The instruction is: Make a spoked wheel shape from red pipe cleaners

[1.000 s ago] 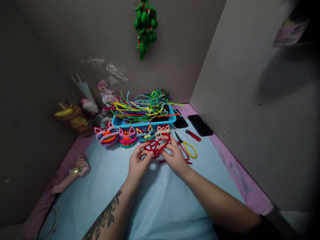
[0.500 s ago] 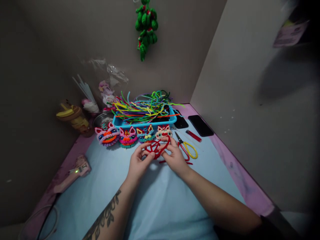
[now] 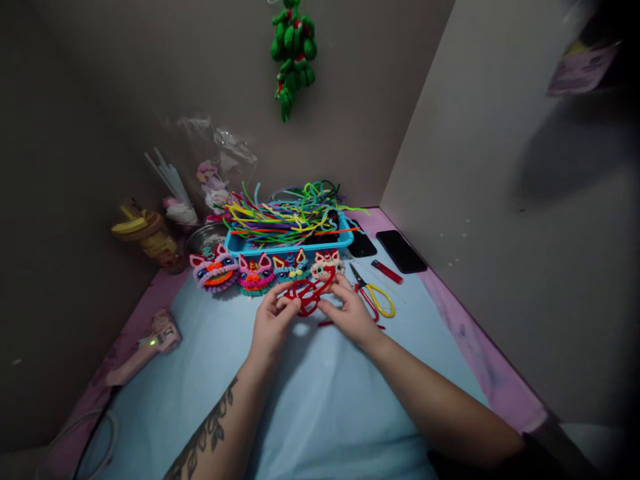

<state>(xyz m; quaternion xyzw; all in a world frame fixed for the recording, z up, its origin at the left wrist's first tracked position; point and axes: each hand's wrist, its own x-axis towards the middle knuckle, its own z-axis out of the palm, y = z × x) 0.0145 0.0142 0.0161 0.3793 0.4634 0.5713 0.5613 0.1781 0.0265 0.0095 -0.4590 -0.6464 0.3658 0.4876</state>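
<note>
Between my hands, above the blue cloth, is a looped frame of red pipe cleaners (image 3: 306, 297). My left hand (image 3: 274, 319) pinches its left side between thumb and fingers. On the other side my right hand (image 3: 347, 313) grips a red strand, whose free end points up and right. Red pipe cleaner pieces (image 3: 326, 324) lie on the cloth, partly behind my right hand. Scissors (image 3: 373, 293) with one red and one yellow handle rest just right of that hand. Behind the hands stand several colourful lion heads made of pipe cleaners (image 3: 256, 273).
A blue tray (image 3: 287, 252) heaped with many-coloured pipe cleaners (image 3: 290, 217) stands at the back. Phones (image 3: 401, 251) and a red lighter (image 3: 387, 271) lie to the right. A pink glue gun (image 3: 150, 347) with a lit green light is at left. Beside the tray sits a metal bowl (image 3: 205, 235).
The red looped frame has tilted and moved slightly left with my left hand. The strand at my right hand now slants more to the upper right.
</note>
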